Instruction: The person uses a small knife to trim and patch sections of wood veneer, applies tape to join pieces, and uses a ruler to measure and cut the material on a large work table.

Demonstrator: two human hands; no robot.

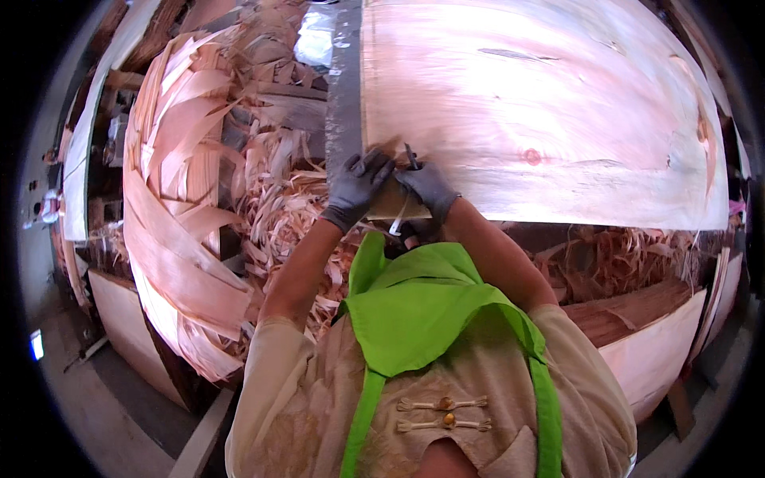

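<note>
A broad, pale wood veneer sheet [550,111] lies in front of me, with long dark splits and a reddish knot. At its near left corner, my left hand [358,189], in a grey glove, has its fingers curled and pressed together beside a small brownish veneer flap [389,146]. What it pinches there is hidden. Close by on the right, my gloved right hand [430,188] is closed around a slim dark tool [411,156] that sticks up past the fingers; its kind is unclear. Below both hands hangs a narrow white strip [398,219].
A large bundle of curled veneer strips [179,199] stands at the left. Loose shavings [279,195] fill the space between it and the grey bench edge [344,88]. More wood scraps [613,259] and a stack of veneer sheets [657,342] are at the right.
</note>
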